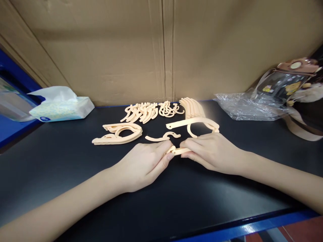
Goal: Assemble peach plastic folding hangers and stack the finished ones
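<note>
My left hand (148,161) pinches a beige plastic folding-hanger piece between thumb and forefinger; most of it is hidden by the fingers. Facing it, my right hand (210,151) is closed on a folding-hanger arm (181,151), whose end meets the left-hand piece at a joint near the left thumb. Just beyond the fingertips, a hanger hook (161,138) lies on the black table. A long curved hanger arm (181,123) sits right behind my right hand, over another curved piece. Whether the right hand touches these cannot be made out.
Folded hangers (136,132) lie stacked at left. Farther back are a pile of short arms (148,112), a heap of hooks (169,109) and a row of long arms (193,107). A tissue pack (65,109), plastic bag (242,107) and bottle (280,84) flank them before a cardboard wall (113,50).
</note>
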Motion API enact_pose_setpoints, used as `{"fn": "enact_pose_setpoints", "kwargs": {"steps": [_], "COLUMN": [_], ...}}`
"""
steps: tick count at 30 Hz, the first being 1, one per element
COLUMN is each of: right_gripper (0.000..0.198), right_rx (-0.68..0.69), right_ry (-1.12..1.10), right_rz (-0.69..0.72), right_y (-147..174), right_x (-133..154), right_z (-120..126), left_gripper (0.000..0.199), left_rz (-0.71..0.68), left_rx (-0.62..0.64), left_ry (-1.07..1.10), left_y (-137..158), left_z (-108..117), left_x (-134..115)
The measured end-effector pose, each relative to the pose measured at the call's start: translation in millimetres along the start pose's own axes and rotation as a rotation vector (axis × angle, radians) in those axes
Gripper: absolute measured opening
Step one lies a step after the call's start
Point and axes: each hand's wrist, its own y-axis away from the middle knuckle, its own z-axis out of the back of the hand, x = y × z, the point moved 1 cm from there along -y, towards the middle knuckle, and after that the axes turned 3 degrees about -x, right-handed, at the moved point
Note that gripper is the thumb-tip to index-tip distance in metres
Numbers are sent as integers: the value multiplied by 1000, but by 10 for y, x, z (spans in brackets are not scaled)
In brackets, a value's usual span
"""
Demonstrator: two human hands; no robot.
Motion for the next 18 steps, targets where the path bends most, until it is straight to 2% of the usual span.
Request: {"fn": "enact_pose_setpoints", "kwargs": {"steps": [5, 12, 18], "right_gripper": [32, 31, 34], "right_rx": [42, 29, 31], "right_ry": [-26, -13, -14], "right_rz": [6, 14, 7], "right_y": [10, -13, -13], "right_x": [22, 14, 27], "right_z": [4, -13, -12], "left_gripper": [30, 34, 33], "left_rz": [2, 44, 5], "left_rx": [14, 31, 53], "left_ry": [-33, -89, -124], "left_y": [-6, -26, -23], "left_z": [2, -12, -3], "left_x": [11, 59, 72]}}
